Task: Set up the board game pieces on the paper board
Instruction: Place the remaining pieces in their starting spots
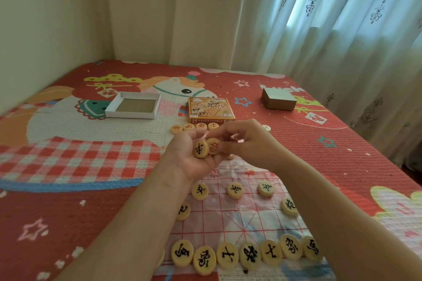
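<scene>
**Two Pieces Held Over the Board**

The person sat at a bed point(80, 166) with a red cartoon blanket. The paper board point(239, 219) lay flat on the blanket, close to the person.

The left hand point(194, 162) was up above the far half of the board, palm up, with its fingers curled. It cupped a round black-marked piece point(201, 149). The right hand point(251, 143) was just beside it. Its fingertips pinched a red-marked piece point(214, 146) by the edge. The two pieces were touching.

On the board, a near row point(250, 255) of seven black-marked pieces lay side by side along the near edge. Farther up sat three spaced pieces point(235, 190) in a line. Between those rows lay a left piece point(183, 211), partly hidden by the left arm, and a right piece point(288, 206).

Past the hands, a few red pieces point(194, 126) lay in a row. Just behind them sat the orange game box point(211, 109). A white tray point(133, 105) lay open to its left. A grey box point(278, 99) sat well apart on the right. Pale curtains point(296, 18) hung behind the bed.
</scene>
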The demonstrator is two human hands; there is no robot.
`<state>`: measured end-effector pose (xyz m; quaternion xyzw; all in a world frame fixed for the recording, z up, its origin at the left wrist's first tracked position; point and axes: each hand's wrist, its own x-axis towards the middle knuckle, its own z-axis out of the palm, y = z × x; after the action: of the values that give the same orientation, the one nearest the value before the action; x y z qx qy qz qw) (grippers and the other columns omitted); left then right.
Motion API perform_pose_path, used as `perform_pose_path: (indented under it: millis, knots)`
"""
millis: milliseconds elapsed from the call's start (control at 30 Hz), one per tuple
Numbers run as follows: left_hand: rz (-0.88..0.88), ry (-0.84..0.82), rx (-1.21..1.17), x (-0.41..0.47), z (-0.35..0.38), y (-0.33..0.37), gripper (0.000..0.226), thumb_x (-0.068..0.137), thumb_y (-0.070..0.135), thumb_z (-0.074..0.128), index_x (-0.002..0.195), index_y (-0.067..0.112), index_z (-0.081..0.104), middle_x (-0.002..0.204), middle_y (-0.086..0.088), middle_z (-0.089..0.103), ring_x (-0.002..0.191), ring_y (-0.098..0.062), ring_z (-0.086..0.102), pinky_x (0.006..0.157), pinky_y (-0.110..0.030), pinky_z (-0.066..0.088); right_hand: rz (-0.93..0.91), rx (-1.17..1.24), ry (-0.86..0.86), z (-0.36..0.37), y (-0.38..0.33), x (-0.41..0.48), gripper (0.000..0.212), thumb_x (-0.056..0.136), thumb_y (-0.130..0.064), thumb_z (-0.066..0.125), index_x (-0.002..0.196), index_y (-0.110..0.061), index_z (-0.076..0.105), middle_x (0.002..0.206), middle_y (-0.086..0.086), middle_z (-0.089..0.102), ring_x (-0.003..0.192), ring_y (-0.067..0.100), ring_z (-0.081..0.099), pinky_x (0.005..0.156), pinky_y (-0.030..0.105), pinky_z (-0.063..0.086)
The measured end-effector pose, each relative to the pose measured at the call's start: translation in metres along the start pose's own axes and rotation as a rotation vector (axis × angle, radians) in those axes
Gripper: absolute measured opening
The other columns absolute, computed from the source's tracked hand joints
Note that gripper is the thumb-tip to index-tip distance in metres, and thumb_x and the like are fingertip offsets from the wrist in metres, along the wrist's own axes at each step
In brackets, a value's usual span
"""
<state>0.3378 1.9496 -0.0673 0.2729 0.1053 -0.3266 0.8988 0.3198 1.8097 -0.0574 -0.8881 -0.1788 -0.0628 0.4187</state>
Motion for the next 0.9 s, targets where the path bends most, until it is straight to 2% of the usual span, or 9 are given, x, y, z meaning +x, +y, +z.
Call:
perform_pose_path:
  millis: [67, 167, 267, 367, 467, 533, 600, 700, 900]
  knots:
    - [0.016, 0.008, 0.021, 0.0, 0.001, -0.001, 0.033, 0.096, 0.013, 0.038, 0.113, -0.011, 0.052, 0.107, -0.027, 0.062, 0.092, -0.033, 0.062, 0.075, -0.047, 0.056, 0.043, 0.061, 0.076, 0.0, 0.002, 0.002, 0.021, 0.08, -0.006, 0.068, 0.098, -0.016, 0.072, 0.087, 0.001, 0.07, 0.081, 0.011, 0.062, 0.081, 0.031, 0.052]
    - [0.08, 0.046, 0.108, 0.002, 0.001, -0.002, 0.017, 0.093, 0.001, 0.042, 0.101, -0.009, 0.055, 0.092, -0.024, 0.063, 0.085, -0.031, 0.063, 0.076, -0.045, 0.054, 0.108, 0.154, 0.145, -0.004, 0.005, 0.005, 0.018, 0.081, -0.003, 0.067, 0.097, -0.011, 0.07, 0.092, 0.008, 0.07, 0.088, 0.02, 0.065, 0.088, 0.039, 0.053]
    - [0.099, 0.123, 0.21, 0.005, 0.0, -0.004, 0.016, 0.092, 0.005, 0.049, 0.086, -0.004, 0.06, 0.072, -0.017, 0.064, 0.07, -0.021, 0.062, 0.06, -0.031, 0.058, 0.143, 0.212, 0.145, -0.008, 0.006, 0.004, 0.015, 0.081, -0.003, 0.066, 0.094, -0.01, 0.067, 0.091, 0.007, 0.069, 0.089, 0.021, 0.065, 0.091, 0.039, 0.052]
    - [0.072, 0.197, 0.348, 0.004, 0.0, -0.006, 0.022, 0.09, 0.02, 0.056, 0.077, 0.004, 0.062, 0.061, -0.006, 0.055, 0.048, -0.009, 0.048, 0.04, -0.014, 0.043, 0.152, 0.229, 0.155, -0.01, 0.004, 0.004, 0.013, 0.081, -0.002, 0.066, 0.093, -0.008, 0.065, 0.088, 0.006, 0.067, 0.086, 0.021, 0.064, 0.089, 0.039, 0.051]
    - [0.095, 0.178, 0.509, 0.004, -0.001, -0.008, 0.022, 0.087, 0.028, 0.061, 0.074, 0.012, 0.057, 0.054, 0.001, 0.047, 0.033, -0.004, 0.033, 0.034, -0.009, 0.024, 0.156, 0.177, 0.145, -0.01, 0.005, 0.004, 0.012, 0.082, -0.004, 0.065, 0.092, -0.01, 0.067, 0.087, 0.01, 0.068, 0.083, 0.024, 0.063, 0.086, 0.041, 0.051]
    - [0.176, 0.183, 0.591, 0.006, -0.002, -0.009, 0.019, 0.086, 0.028, 0.062, 0.075, 0.014, 0.056, 0.049, 0.003, 0.05, 0.03, -0.003, 0.029, 0.033, -0.009, 0.019, 0.159, 0.146, 0.16, -0.009, 0.006, 0.003, 0.011, 0.082, -0.007, 0.066, 0.091, -0.013, 0.069, 0.087, 0.011, 0.069, 0.078, 0.022, 0.062, 0.082, 0.041, 0.052]
    - [0.264, 0.228, 0.631, 0.008, -0.003, -0.01, 0.016, 0.086, 0.026, 0.063, 0.077, 0.013, 0.058, 0.046, 0.003, 0.054, 0.029, -0.003, 0.029, 0.032, -0.009, 0.018, 0.137, 0.008, 0.219, -0.006, 0.007, 0.003, 0.008, 0.081, -0.015, 0.069, 0.089, -0.016, 0.07, 0.083, 0.004, 0.069, 0.075, 0.02, 0.062, 0.075, 0.034, 0.052]
    - [0.361, 0.304, 0.644, 0.01, -0.004, -0.008, 0.015, 0.085, 0.024, 0.065, 0.081, 0.01, 0.061, 0.053, -0.001, 0.059, 0.028, -0.002, 0.029, 0.031, -0.009, 0.019, 0.063, -0.249, 0.264, 0.002, 0.003, 0.003, 0.016, 0.077, -0.021, 0.073, 0.092, -0.019, 0.071, 0.078, -0.008, 0.062, 0.067, 0.008, 0.056, 0.064, 0.013, 0.042]
    - [0.273, 0.275, 0.588, 0.007, -0.003, -0.002, 0.015, 0.084, 0.026, 0.066, 0.077, 0.014, 0.062, 0.061, -0.001, 0.064, 0.031, -0.003, 0.03, 0.032, -0.009, 0.021, 0.056, -0.25, 0.247, -0.002, -0.004, 0.014, 0.018, 0.07, -0.023, 0.078, 0.087, -0.022, 0.074, 0.066, -0.016, 0.06, 0.06, 0.0, 0.052, 0.06, 0.011, 0.042]
